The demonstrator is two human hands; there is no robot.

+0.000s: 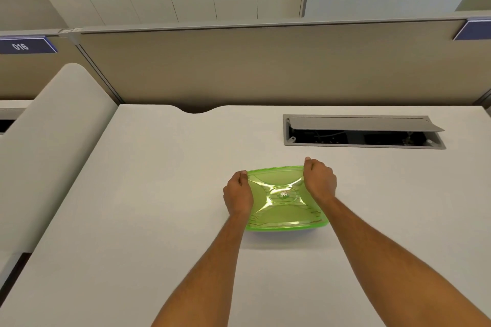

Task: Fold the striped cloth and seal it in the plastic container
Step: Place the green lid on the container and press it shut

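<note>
— White desk (pixel 159 194): green lid (pixel 281 194) on plastic container (pixel 287 228), striped cloth (pixel 265 221) faintly visible inside.
— We note left hand (pixel 238 195), right hand (pixel 320 183) curled, pressing lid edges; sealing nearly done.

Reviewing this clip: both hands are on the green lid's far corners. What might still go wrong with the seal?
1. The left hand and right hand press only the far corners of the translucent green plastic lid, so its near edge may stay unlatched.
2. Striped cloth showing through near that edge could get pinched under the rim.
</note>
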